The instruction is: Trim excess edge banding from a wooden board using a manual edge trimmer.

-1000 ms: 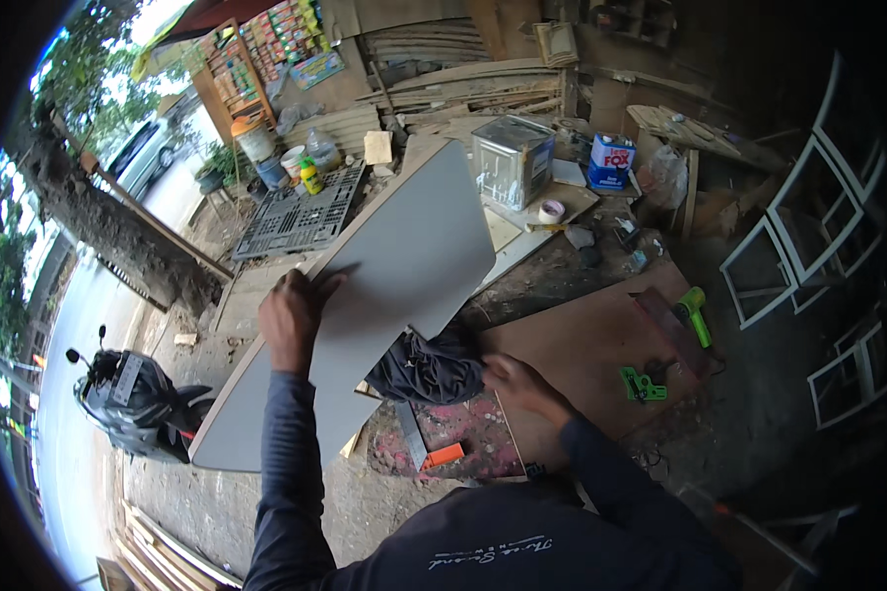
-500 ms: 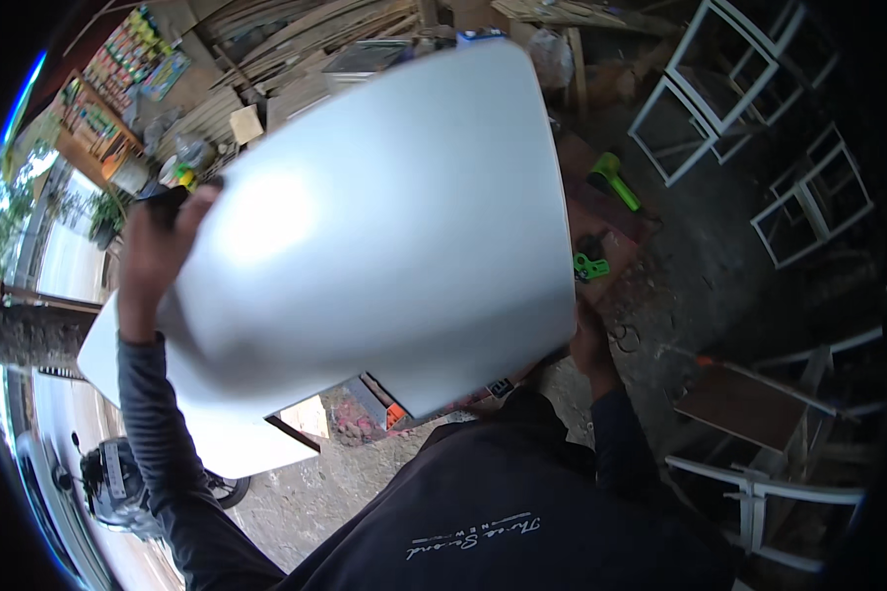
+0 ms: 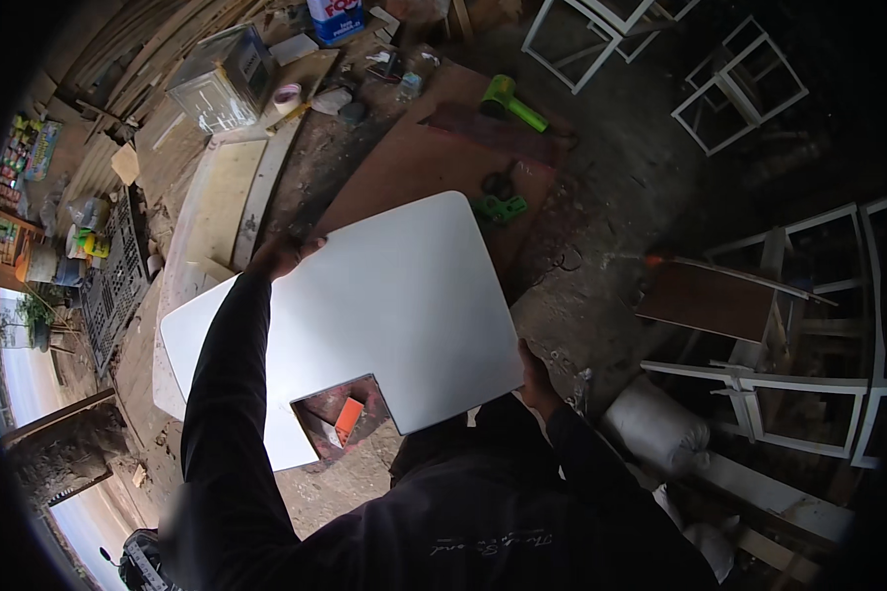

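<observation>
A white board [image 3: 384, 295] with rounded corners and a square notch lies roughly level in front of my body. My left hand [image 3: 288, 253] grips its far left edge, fingers curled over it. My right hand [image 3: 532, 374] holds the right edge near the lower corner. Through the notch show a square with an orange handle [image 3: 348, 420] and part of a stained surface. Beyond the board, a brown sheet [image 3: 365, 172] carries a green tool [image 3: 506, 98] and a smaller green piece [image 3: 498, 207].
White metal frames [image 3: 739, 98] stand on the dark floor at right, more beside a white sack [image 3: 650, 424]. A metal can [image 3: 219, 84], tape roll [image 3: 287, 97] and pale planks [image 3: 225, 202] sit at back left. A black plastic pallet [image 3: 113, 281] and a motorbike [image 3: 138, 557] are farther left.
The board has turned and come down flatter and lower. My right hand moved from near the dark cloth to the board's right edge. The view has swung rightward.
</observation>
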The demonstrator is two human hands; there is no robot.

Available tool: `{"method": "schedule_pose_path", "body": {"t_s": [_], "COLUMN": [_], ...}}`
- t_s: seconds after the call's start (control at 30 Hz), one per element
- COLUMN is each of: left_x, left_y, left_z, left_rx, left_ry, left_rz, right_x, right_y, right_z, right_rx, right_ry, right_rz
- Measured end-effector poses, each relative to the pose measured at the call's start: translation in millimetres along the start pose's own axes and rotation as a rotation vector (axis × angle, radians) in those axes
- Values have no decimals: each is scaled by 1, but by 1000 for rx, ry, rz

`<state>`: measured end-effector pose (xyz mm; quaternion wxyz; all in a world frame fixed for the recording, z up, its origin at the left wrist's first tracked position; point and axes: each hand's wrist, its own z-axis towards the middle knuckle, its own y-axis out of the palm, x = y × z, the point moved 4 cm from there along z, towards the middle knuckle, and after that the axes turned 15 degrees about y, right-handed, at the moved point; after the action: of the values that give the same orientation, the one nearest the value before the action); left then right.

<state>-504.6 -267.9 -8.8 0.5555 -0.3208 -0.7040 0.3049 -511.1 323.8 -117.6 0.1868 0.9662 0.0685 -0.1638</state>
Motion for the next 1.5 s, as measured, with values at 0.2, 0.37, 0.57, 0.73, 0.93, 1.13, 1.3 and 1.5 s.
{"method": "schedule_pose_path", "body": {"t_s": [0.2,0.37,0.57,0.73,0.93,1.13,1.3,1.5], "left_x": [29,63,215,317,346,333,369,392], "left_y": [2,32,187,322,417,468,424,387], "left_z": [13,-27,-138,-228,-212,-167,-130,-139], "left_rx": [-82,252,403,643,890,1274,1297,1225], "left_ry": [-49,-62,-189,-635,-904,-978,-473,-585], "left_rz": [208,675,391,-239,-1103,-1250,-2207,-2091], "right_x": [12,-33,-235,-317,-325,-350,-333,-319], "right_y": [-2,-44,75,134,157,86,60,96], "right_z": [-28,25,35,90,115,160,115,85], "right_rx": [-14,-33,402,175,68,-12,-402,-561], "right_ry": [-362,-184,-1059,-1394,-1111,-1049,-104,-312], "right_rz": [-625,-513,-1375,-1649,-1934,-1710,-429,-372]}}
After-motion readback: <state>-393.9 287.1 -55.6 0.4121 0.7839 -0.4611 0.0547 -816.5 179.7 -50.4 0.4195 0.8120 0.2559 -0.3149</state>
